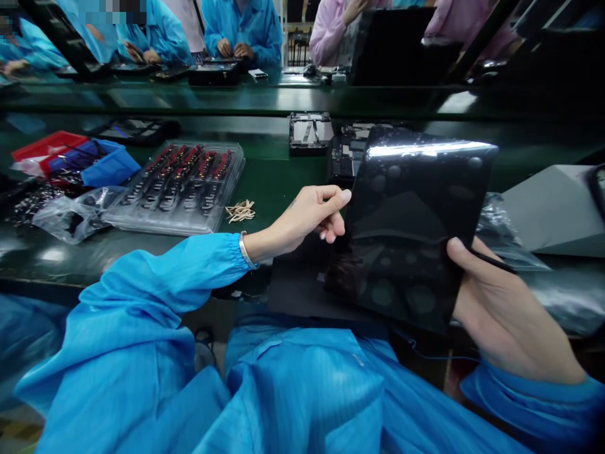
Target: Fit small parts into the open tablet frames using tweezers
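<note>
My right hand [503, 302] grips the right edge of a glossy black screen panel [406, 214], thumb on its face. The panel is tilted upright above the bench edge, with pale round marks and a bright reflection along its top. At the panel's left edge is my left hand [314, 214], thumb and forefinger pinched together, the other fingers curled. Whatever may be between those fingertips is too small to make out. A thin dark rod [494, 258] shows by my right fingers. Below the panel lies a flat black sheet [297, 290] at the bench edge.
A clear tray [174, 186] of small parts stands left, beside tan strips [241, 211], a plastic bag [78, 214] and red [47, 148] and blue bins [111, 165]. Opened devices [311, 133] lie behind the panel. A grey box [560, 211] stands right. Co-workers sit across the bench.
</note>
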`<state>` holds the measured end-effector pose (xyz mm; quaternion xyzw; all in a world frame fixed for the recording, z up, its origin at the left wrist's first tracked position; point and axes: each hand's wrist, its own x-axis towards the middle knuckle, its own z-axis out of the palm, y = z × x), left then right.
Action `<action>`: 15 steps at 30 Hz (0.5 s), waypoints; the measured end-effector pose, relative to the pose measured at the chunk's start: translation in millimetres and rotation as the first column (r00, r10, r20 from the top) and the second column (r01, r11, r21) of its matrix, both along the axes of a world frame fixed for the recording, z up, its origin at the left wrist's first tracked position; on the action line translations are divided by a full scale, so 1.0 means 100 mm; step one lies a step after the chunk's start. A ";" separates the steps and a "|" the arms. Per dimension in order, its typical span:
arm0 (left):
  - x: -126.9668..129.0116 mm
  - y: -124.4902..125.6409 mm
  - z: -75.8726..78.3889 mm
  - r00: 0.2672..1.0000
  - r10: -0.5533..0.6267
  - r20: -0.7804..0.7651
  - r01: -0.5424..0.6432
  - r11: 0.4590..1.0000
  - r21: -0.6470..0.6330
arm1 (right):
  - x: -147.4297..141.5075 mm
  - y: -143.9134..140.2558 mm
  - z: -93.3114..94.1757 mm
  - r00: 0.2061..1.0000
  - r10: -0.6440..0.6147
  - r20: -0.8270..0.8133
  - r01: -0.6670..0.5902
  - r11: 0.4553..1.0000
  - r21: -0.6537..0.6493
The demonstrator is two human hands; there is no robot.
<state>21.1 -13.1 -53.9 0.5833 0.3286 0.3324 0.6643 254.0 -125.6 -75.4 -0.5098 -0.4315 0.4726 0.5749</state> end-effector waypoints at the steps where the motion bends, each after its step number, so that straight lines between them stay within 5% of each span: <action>1: 0.00 0.00 0.00 1.000 0.000 0.000 0.000 1.000 -0.001 | 0.00 0.00 -0.01 1.000 0.014 0.016 -0.014 1.000 0.013; 6: -0.01 0.02 -0.05 1.000 -0.020 -0.001 0.020 0.999 0.025 | 0.03 0.01 -0.03 1.000 -0.007 0.012 0.007 1.000 -0.021; 10: -0.09 0.21 -0.05 0.995 -0.100 -0.021 0.102 0.985 0.138 | 0.02 0.10 0.20 0.957 -0.193 0.217 0.149 0.968 0.201; 12: -0.14 0.36 -0.02 0.990 -0.138 -0.038 0.143 0.970 0.198 | -0.02 0.12 0.37 0.865 -0.323 0.384 0.182 0.915 0.361; 15: -0.19 0.52 0.00 0.983 -0.144 -0.117 0.171 0.949 0.266 | -0.15 0.08 0.50 0.636 -0.336 0.695 -0.137 0.837 0.530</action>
